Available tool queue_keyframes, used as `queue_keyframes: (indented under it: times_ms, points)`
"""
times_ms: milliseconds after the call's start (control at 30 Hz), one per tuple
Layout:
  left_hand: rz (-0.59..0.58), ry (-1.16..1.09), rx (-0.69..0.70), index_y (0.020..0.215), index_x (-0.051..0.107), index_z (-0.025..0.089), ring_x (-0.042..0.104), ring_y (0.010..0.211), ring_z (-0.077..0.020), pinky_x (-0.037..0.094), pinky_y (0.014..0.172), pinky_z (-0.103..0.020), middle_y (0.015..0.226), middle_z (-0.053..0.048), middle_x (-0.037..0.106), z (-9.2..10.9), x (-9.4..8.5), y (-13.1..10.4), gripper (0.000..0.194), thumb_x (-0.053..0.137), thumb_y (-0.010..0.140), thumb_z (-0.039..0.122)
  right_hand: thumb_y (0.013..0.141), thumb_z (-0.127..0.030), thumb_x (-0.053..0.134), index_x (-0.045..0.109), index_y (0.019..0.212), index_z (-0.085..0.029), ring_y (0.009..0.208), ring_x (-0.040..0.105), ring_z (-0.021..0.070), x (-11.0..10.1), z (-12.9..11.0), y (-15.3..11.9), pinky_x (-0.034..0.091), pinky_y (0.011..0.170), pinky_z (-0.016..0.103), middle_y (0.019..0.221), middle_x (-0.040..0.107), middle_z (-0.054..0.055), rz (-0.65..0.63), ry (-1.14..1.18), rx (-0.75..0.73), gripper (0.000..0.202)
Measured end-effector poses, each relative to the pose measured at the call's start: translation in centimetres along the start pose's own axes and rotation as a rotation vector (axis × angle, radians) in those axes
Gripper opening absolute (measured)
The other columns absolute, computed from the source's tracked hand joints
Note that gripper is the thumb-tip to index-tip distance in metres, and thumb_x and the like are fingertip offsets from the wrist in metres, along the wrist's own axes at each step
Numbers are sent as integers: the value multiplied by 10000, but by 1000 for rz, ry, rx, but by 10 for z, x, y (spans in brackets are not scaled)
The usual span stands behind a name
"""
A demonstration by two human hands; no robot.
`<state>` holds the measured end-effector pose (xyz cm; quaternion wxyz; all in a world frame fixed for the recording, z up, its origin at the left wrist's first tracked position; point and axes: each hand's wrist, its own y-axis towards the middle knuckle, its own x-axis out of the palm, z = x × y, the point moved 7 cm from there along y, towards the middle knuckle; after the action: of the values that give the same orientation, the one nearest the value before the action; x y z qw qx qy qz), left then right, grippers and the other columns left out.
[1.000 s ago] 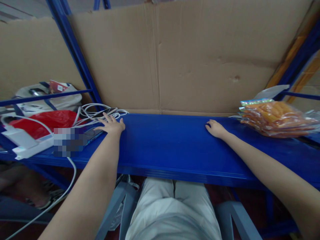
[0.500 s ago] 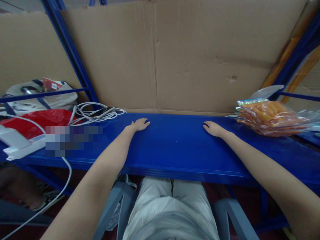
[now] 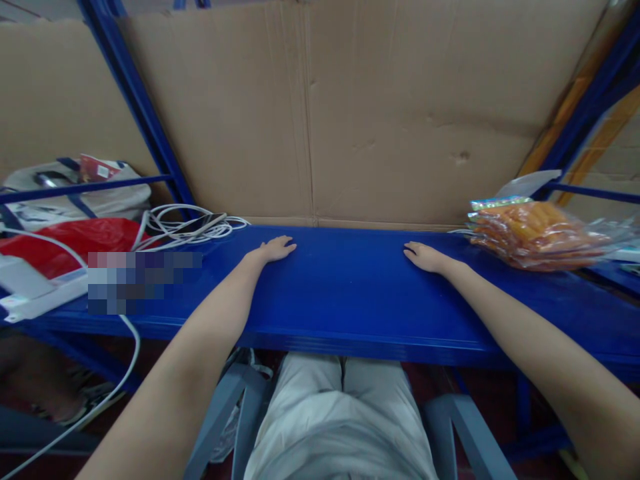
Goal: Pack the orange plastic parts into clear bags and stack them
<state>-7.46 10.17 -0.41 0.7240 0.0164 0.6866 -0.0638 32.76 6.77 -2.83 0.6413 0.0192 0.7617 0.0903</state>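
My left hand [image 3: 279,249] lies flat on the blue tabletop [image 3: 345,293], fingers stretched out and holding nothing. Well to its right, my right hand [image 3: 421,257] also rests palm down on the same surface, with its fingers somewhat apart. Bare table separates the two hands. Nearest to the left hand is a loose coil of white cable [image 3: 195,227]. A clear plastic bag of orange-brown food pieces [image 3: 530,233] sits to the right of my right hand, apart from it.
A cardboard sheet [image 3: 380,120] stands behind the table between blue posts. At left are a red bag [image 3: 90,243], a canvas bag [image 3: 113,197] and a white device [image 3: 40,300], partly blurred out. A white cable [image 3: 133,367] hangs over the front edge. Another person's leg shows below left.
The whole view has shifted slightly to the left. Both hands stay resting at the same places on the table.
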Motion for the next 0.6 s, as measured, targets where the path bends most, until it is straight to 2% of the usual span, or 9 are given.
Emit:
queue_keyframes:
  times_ms: [233, 600]
  points:
    - [26, 18, 22, 1520, 307, 205, 214, 1469, -284, 255, 1151, -527, 1598, -61, 234, -5, 2, 10, 611, 233, 973, 465, 954, -484, 386, 548, 1364, -141, 1356, 437, 300, 0, 2, 2, 338, 1120, 470, 1422, 519, 166, 13, 12, -9, 559]
    - [19, 14, 13, 1522, 302, 212, 203, 1474, -265, 241, 1159, -509, 1602, -52, 222, -5, 2, 9, 604, 229, 976, 458, 963, -425, 368, 527, 1383, -107, 1362, 432, 296, 1, 1, 1, 340, 1123, 462, 1444, 488, 180, 2, -11, -1, 550]
